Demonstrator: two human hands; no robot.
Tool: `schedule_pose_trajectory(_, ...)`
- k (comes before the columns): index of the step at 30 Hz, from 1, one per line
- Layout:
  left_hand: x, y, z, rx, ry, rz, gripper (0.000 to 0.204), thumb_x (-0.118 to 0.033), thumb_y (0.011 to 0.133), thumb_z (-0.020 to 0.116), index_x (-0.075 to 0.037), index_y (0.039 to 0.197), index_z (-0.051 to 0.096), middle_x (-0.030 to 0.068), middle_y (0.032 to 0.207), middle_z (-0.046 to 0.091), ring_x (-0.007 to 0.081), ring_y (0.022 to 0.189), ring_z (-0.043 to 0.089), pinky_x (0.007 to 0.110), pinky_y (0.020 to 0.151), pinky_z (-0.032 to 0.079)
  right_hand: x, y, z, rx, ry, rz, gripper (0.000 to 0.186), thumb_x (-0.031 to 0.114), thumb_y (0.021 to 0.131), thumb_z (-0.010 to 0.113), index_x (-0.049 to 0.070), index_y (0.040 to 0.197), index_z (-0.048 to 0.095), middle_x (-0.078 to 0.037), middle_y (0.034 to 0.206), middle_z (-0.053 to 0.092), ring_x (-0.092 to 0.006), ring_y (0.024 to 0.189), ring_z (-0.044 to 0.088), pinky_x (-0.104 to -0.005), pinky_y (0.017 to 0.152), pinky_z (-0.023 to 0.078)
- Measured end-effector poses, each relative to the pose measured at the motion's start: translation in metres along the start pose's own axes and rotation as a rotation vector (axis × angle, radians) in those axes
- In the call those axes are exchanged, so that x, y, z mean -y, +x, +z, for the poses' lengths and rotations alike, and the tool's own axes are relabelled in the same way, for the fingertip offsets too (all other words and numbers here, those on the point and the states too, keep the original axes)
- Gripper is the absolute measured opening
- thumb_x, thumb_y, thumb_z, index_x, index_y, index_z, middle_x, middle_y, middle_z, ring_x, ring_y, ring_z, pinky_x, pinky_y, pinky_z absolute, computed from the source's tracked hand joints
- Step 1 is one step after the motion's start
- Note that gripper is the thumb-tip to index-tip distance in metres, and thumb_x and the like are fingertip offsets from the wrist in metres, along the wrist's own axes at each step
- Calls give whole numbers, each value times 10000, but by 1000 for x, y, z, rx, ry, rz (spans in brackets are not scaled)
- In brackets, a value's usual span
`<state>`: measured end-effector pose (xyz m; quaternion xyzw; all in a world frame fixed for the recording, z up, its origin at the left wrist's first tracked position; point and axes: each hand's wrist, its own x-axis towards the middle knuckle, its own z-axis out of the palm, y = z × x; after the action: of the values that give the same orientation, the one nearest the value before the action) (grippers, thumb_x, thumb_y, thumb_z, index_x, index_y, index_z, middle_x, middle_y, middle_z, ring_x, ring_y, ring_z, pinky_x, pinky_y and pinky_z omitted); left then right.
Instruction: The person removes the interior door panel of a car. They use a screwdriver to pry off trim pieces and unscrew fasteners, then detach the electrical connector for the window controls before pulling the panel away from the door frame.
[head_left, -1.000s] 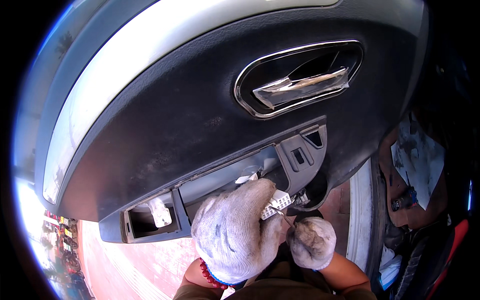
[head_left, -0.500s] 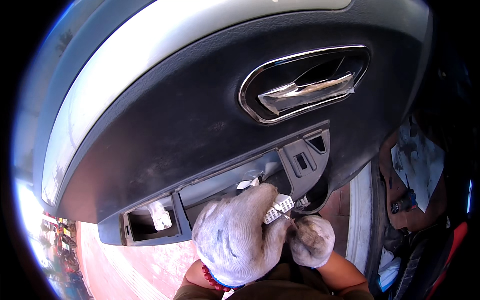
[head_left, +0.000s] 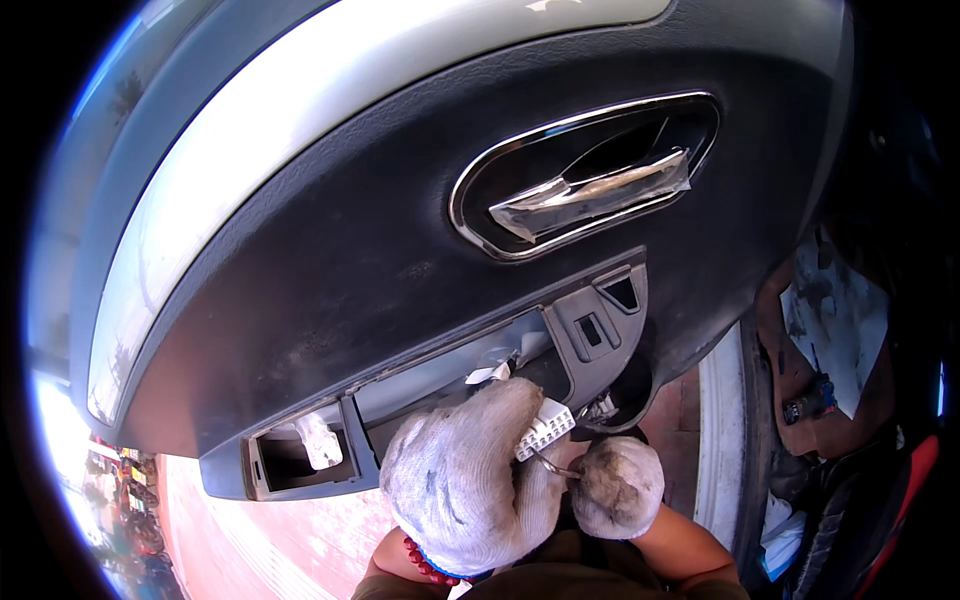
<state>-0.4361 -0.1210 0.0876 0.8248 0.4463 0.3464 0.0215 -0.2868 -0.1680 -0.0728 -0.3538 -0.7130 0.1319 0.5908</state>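
My left hand [head_left: 455,490], in a soiled white knit glove, is closed around a white multi-pin wiring connector [head_left: 546,430], its face of small square holes turned toward my right hand. My right hand [head_left: 618,488], gloved too, pinches a thin metal pick [head_left: 555,466] whose tip reaches the lower edge of the connector; whether it enters a hole I cannot tell. Both hands are just below the armrest switch panel [head_left: 600,320] of a car door. Behind the left fingers, a white tab [head_left: 488,373] shows in the long armrest opening. The connector's wires are mostly hidden by the glove.
The dark door trim [head_left: 330,290] fills the view, with a chrome-edged door handle [head_left: 595,195] partly wrapped in clear film. A square pocket [head_left: 300,465] holds a whitish plastic piece. At right are the pale door sill [head_left: 718,430] and a dirty sheet [head_left: 835,330] on the car floor.
The connector has tilted slightly and moved a little left and down with my left hand. My right hand has shifted slightly, and more of the pick shows. The view has turned a little.
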Motion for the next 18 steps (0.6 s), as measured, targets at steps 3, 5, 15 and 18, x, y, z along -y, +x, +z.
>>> schedule_pose_trajectory(3, 1, -1, 2, -54, -31, 18, 209, -222, 776, 783, -93, 893, 668, 72, 707, 629, 321, 592, 628, 401, 567, 496, 0, 2, -2, 22, 18, 13, 240, 112, 713, 796, 139, 948, 754, -34, 875, 712, -247, 746, 707, -354, 636, 565)
schedule_pose_trajectory(5, -1, -2, 1, -37, -45, -12, 204, -210, 774, 752, -64, 905, 692, 101, 737, 662, 322, 626, 653, 397, 603, 507, -4, -12, -1, 23, 102, 148, 227, 115, 729, 788, 113, 953, 748, -55, 892, 717, -263, 748, 705, -352, 652, 567)
schedule_pose_trajectory(15, -7, -1, -5, 53, -56, -106, 274, -179, 741, 675, -4, 942, 739, 155, 770, 716, 327, 663, 681, 383, 667, 515, 1, -2, -5, 31, 114, 103, 210, 102, 768, 775, 50, 965, 725, -112, 929, 739, -283, 787, 722, -351, 690, 575)
schedule_pose_trajectory(18, -6, -1, -6, 55, -31, -81, 274, -182, 743, 674, -5, 942, 740, 162, 786, 720, 331, 677, 685, 390, 672, 516, -1, 0, -5, 66, 160, 113, 207, 106, 766, 778, 52, 959, 727, -108, 939, 739, -284, 806, 722, -346, 705, 574)
